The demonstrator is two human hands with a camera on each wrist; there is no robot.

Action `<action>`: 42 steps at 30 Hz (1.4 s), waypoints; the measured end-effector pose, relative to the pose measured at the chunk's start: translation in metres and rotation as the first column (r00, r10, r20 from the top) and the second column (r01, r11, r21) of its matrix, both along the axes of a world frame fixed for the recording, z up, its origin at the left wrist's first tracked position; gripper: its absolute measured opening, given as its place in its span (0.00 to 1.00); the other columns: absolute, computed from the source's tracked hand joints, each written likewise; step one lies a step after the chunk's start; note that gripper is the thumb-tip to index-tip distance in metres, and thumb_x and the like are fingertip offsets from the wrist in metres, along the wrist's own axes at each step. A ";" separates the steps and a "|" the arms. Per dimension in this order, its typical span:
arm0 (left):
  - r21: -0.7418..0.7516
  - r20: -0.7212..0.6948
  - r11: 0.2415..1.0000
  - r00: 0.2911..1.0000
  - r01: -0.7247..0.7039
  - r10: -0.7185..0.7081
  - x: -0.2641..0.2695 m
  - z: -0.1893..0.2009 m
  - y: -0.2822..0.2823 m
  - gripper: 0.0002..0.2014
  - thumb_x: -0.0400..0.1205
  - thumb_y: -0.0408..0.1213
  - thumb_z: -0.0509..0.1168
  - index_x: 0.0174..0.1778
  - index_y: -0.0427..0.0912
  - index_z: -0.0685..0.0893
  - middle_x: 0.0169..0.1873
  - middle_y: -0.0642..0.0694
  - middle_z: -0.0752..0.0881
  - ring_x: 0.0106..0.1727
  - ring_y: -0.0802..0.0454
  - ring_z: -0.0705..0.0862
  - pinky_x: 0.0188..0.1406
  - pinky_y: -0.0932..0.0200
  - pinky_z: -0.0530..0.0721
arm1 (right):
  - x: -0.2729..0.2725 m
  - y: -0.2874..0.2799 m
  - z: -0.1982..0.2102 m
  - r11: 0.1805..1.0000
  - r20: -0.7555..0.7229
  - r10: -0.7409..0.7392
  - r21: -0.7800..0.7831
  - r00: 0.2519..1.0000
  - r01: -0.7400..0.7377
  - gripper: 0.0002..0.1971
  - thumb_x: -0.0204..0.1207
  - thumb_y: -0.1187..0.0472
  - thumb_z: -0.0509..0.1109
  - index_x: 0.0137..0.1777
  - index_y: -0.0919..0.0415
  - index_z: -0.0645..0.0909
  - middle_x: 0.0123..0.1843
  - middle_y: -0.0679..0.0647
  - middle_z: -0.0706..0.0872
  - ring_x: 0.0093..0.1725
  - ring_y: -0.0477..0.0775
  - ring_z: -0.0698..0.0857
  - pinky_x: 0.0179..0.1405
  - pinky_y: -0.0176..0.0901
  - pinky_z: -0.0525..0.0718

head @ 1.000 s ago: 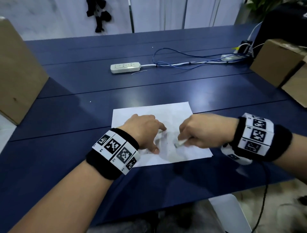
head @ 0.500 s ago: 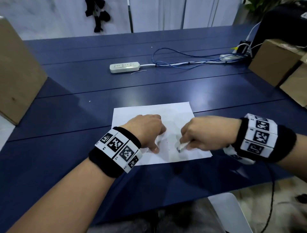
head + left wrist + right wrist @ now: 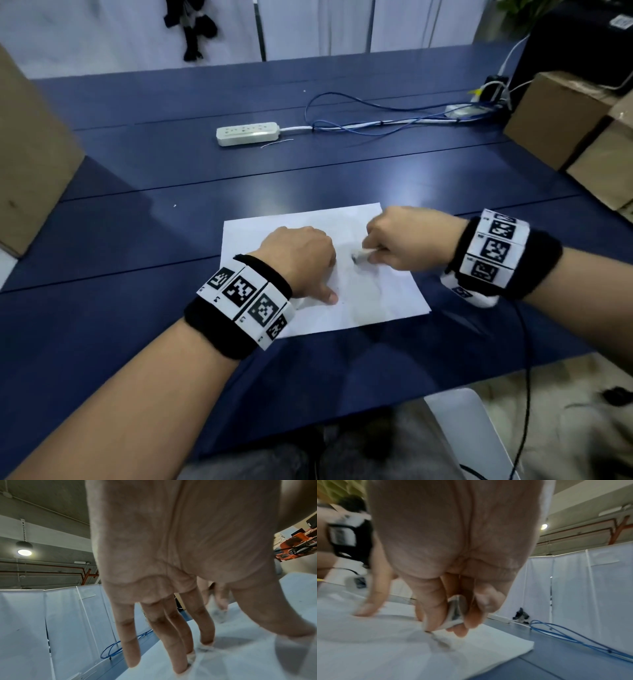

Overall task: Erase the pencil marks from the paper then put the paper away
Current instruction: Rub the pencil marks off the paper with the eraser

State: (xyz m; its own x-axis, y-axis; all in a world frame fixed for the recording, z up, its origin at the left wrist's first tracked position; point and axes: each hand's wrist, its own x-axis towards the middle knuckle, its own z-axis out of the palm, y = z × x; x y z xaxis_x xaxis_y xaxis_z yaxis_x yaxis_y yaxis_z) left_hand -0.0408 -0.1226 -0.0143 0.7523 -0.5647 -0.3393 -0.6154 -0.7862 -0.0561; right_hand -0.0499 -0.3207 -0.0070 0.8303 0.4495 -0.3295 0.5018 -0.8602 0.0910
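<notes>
Mid-erase: right hand (image 3: 407, 240) pinching eraser (image 3: 362, 255), left hand (image 3: 301, 260) flat-fingered pinning paper (image 3: 376, 301) (grey smudges remain); putting away not started.

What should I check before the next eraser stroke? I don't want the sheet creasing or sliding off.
1. Left hand presses the paper with straight fingers: ok.
2. Right hand pinches the eraser: ok.
3. Eraser tip touching the sheet: cannot tell, blurred.
4. Paper lies flat and wholly on the table: ok.
5. Pencil marks all gone: not ok, grey smudges show near the eraser.
6. Power strip and blue cable lie apart from the paper: ok.
</notes>
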 end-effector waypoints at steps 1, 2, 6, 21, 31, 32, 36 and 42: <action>0.006 -0.002 1.000 1.000 0.001 -0.001 -0.001 0.001 -0.001 0.25 0.72 0.66 0.73 0.56 0.52 0.88 0.52 0.53 0.83 0.56 0.48 0.82 0.49 0.52 0.79 | 0.005 -0.001 -0.002 0.999 0.054 -0.017 -0.030 0.998 0.019 0.12 0.79 0.48 0.61 0.45 0.52 0.84 0.47 0.52 0.84 0.52 0.63 0.84 0.43 0.55 0.86; 0.012 -0.001 1.000 1.000 0.000 0.000 -0.001 0.001 -0.001 0.25 0.72 0.66 0.73 0.57 0.52 0.88 0.52 0.53 0.83 0.56 0.48 0.82 0.49 0.53 0.78 | 0.005 -0.001 -0.004 0.998 0.087 0.004 -0.068 0.996 0.002 0.11 0.80 0.50 0.62 0.46 0.53 0.84 0.48 0.52 0.84 0.53 0.63 0.84 0.42 0.52 0.84; 0.028 0.010 1.000 1.000 -0.011 0.011 -0.001 0.000 -0.002 0.25 0.72 0.66 0.73 0.54 0.50 0.88 0.51 0.53 0.84 0.56 0.48 0.83 0.50 0.52 0.79 | -0.028 0.002 0.003 0.977 -0.109 0.213 0.039 0.971 -0.210 0.08 0.81 0.53 0.65 0.52 0.52 0.85 0.49 0.49 0.84 0.54 0.56 0.83 0.48 0.52 0.82; 0.045 0.017 0.999 1.000 -0.010 0.009 0.000 0.002 -0.003 0.23 0.72 0.67 0.72 0.47 0.53 0.76 0.49 0.55 0.78 0.58 0.50 0.80 0.48 0.53 0.73 | -0.038 -0.001 0.002 0.957 -0.158 0.283 0.109 0.946 -0.268 0.10 0.86 0.57 0.61 0.57 0.55 0.84 0.51 0.51 0.80 0.54 0.55 0.81 0.52 0.47 0.80; 0.046 -0.011 0.999 1.000 -0.010 0.011 -0.002 0.005 -0.005 0.28 0.73 0.66 0.73 0.62 0.52 0.83 0.54 0.54 0.81 0.58 0.50 0.79 0.50 0.53 0.72 | -0.020 -0.011 0.002 0.982 0.018 0.168 0.082 0.986 -0.169 0.10 0.82 0.52 0.66 0.59 0.48 0.86 0.52 0.46 0.84 0.55 0.52 0.83 0.46 0.49 0.82; 0.044 -0.010 0.999 1.000 -0.011 0.012 -0.002 0.005 -0.005 0.28 0.73 0.66 0.73 0.62 0.52 0.82 0.52 0.55 0.79 0.55 0.51 0.78 0.50 0.53 0.71 | -0.028 -0.011 0.003 0.969 -0.022 0.218 0.122 0.976 -0.214 0.10 0.82 0.53 0.67 0.58 0.48 0.87 0.49 0.47 0.83 0.53 0.52 0.83 0.45 0.51 0.82; 0.041 -0.012 0.999 1.000 -0.016 0.017 -0.002 0.006 -0.007 0.28 0.73 0.65 0.73 0.62 0.53 0.82 0.49 0.56 0.77 0.55 0.51 0.78 0.49 0.53 0.71 | -0.012 -0.012 0.003 0.989 -0.059 0.084 0.125 0.995 -0.076 0.11 0.81 0.53 0.67 0.59 0.48 0.88 0.51 0.47 0.85 0.54 0.53 0.83 0.45 0.48 0.81; 0.047 -0.014 0.999 1.000 -0.015 0.016 -0.002 0.006 -0.006 0.29 0.73 0.66 0.73 0.64 0.53 0.82 0.50 0.55 0.77 0.60 0.49 0.80 0.49 0.53 0.72 | -0.009 -0.010 -0.001 0.993 0.091 0.118 0.010 0.989 -0.119 0.12 0.84 0.51 0.63 0.55 0.55 0.85 0.51 0.48 0.82 0.53 0.55 0.83 0.40 0.45 0.73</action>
State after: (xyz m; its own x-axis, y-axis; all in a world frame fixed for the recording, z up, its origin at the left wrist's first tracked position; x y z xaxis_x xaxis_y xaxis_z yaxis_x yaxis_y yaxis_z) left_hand -0.0427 -0.1286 -0.0083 0.7555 -0.5365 -0.3760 -0.6044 -0.7922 -0.0842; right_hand -0.0592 -0.3308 -0.0083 0.7969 0.5508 -0.2483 0.5906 -0.7968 0.1279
